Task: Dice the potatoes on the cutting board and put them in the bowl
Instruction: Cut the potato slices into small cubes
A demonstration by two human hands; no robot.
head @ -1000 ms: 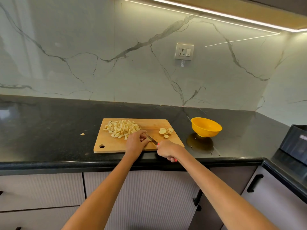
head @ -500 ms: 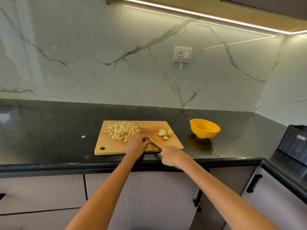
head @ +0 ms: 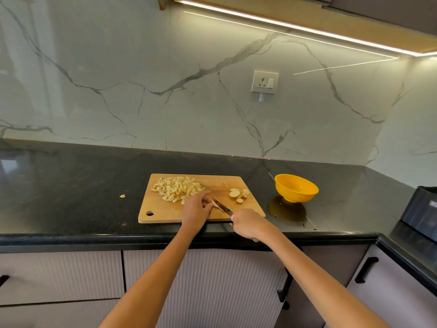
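Observation:
A wooden cutting board (head: 165,210) lies on the black counter. A pile of diced potato (head: 177,189) covers its far left part, and a few round potato slices (head: 238,194) lie at its far right. My left hand (head: 197,210) holds a potato piece (head: 215,204) down at the board's near middle. My right hand (head: 248,223) grips a knife (head: 223,207) by the handle, its blade lying against that piece. The yellow bowl (head: 296,187) stands to the right of the board, with nothing visible inside.
One stray potato bit (head: 122,196) lies on the counter left of the board, another crumb (head: 230,224) at the board's near edge. A dark appliance (head: 423,209) sits at the far right. A wall socket (head: 264,81) is on the marble backsplash.
The view has tilted slightly. My right hand has drawn the knife back a little toward me while my left hand stays on the potato piece.

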